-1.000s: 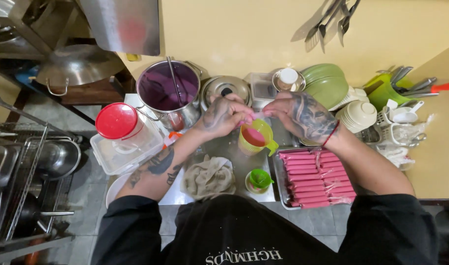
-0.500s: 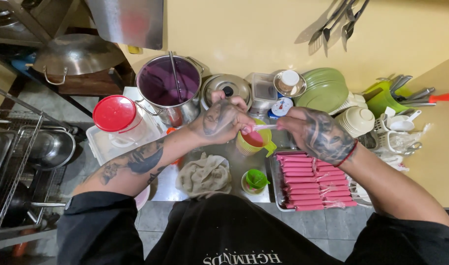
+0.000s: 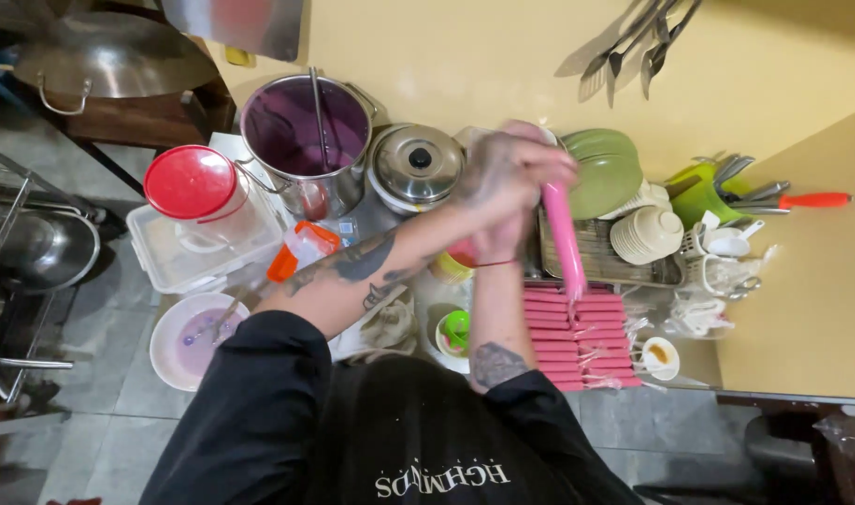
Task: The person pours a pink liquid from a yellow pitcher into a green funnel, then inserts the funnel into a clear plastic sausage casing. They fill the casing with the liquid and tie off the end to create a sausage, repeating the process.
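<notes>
My left hand (image 3: 513, 161) and my right hand (image 3: 498, 232) are pressed together above the counter, both closed around the top end of a long pink filled plastic tube (image 3: 564, 241). The tube hangs down from them over a metal tray (image 3: 603, 264), whose near part holds several more pink tubes (image 3: 577, 339) lying in rows. Just below my hands stands a yellow cup (image 3: 449, 269), partly hidden by my left forearm. A small cup with a green funnel (image 3: 455, 330) sits beside my right forearm.
A steel pot of purple liquid (image 3: 306, 126) with a ladle, a lidded pot (image 3: 416, 164), a red-lidded jug (image 3: 192, 182) in a clear tub, a bowl of pale purple liquid (image 3: 189, 341), green plates (image 3: 607, 168), stacked white bowls (image 3: 647, 234) and an orange-handled knife (image 3: 806, 199) crowd the counter.
Both hands have left the yellow cup and risen to the right, now holding a filled pink tube by its top above the tray.
</notes>
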